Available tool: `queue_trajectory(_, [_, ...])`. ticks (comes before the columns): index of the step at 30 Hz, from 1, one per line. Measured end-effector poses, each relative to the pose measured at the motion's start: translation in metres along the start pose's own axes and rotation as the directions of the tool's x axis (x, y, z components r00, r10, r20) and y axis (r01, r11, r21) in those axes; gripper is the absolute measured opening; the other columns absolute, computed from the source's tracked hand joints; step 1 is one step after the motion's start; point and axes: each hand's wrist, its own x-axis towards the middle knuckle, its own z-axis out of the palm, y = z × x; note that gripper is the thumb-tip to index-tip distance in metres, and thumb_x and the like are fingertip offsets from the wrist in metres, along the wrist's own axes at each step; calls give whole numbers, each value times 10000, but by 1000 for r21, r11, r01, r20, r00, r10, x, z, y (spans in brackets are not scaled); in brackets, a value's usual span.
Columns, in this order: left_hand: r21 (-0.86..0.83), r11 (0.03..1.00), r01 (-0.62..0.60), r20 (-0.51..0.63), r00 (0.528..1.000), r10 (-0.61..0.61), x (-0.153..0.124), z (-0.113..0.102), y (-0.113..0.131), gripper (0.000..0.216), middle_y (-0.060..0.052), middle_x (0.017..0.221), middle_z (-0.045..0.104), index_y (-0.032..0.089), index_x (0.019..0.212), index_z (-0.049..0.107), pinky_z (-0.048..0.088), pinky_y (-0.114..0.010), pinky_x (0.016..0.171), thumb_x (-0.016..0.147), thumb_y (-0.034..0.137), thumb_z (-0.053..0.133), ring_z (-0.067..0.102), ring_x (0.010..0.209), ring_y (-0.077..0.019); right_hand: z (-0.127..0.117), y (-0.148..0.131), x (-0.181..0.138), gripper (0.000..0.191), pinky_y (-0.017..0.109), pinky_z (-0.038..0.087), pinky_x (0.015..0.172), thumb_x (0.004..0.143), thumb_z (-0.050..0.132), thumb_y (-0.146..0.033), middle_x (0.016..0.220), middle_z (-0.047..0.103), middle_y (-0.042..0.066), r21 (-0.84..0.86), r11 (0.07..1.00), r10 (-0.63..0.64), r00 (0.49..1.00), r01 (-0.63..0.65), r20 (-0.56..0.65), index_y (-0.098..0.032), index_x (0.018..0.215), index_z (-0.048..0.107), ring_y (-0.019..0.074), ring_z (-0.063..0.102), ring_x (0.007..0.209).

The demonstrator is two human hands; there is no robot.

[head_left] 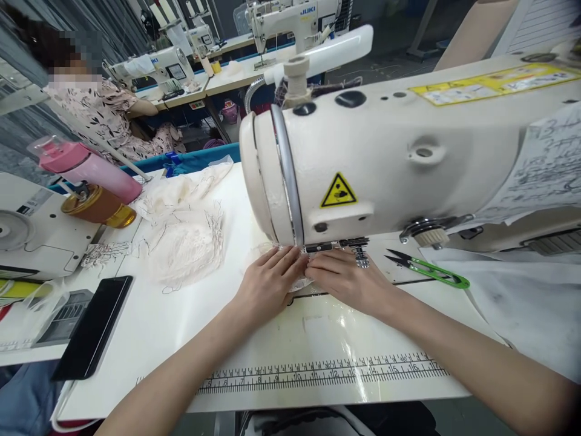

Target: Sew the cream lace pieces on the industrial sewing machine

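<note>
A small piece of pale sheer fabric (301, 284) lies under the head of a white sewing machine (385, 163), mostly covered by my hands. My left hand (269, 280) rests on it with the fingers stretched forward, left of the needle area. Close beside it, my right hand (347, 278) has its fingers bent and pressed together at the fabric's right edge. The fingertips of both hands nearly meet. The machine head hides the needle and presser foot. To the left lies a loose pile of similar pale fabric (188, 242) with dark thread ends.
Green-handled thread snips (431, 270) lie right of my right hand, near white cloth (526, 303). On the left are a black phone (95, 327), a pink bottle (86, 166) and an amber bottle (100, 206). A printed ruler (318, 374) runs along the front edge. Another person (104, 115) sits beyond.
</note>
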Motion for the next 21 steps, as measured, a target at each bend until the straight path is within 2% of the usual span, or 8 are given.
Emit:
queue_trajectory(6, [29,999,17,-7,1000,-17,0,0,4,462,-142,1363,552,110,1365,481,465,-441,1067,924,247,479,541,1252,-262,-4,1,-2,175,280,339,632,882,532,-60,840,668,-22,-145,989,6,999,-12,-42,-197,879,640,114,572,793])
queue_trajectory(13, [31,999,43,-24,999,-43,2,2,7,438,-147,1340,570,138,1364,495,468,-457,1057,951,280,460,567,1221,-267,-6,7,-4,237,290,376,663,929,460,-124,880,672,9,-128,990,60,998,-59,6,-230,917,672,145,584,771])
queue_trajectory(21, [68,996,60,-40,998,-58,5,1,8,437,-140,1297,604,116,1354,511,490,-458,1034,948,270,458,561,1224,-294,-14,1,0,235,321,363,633,942,463,-143,889,691,0,-209,972,104,994,-106,-18,-226,936,683,140,581,680])
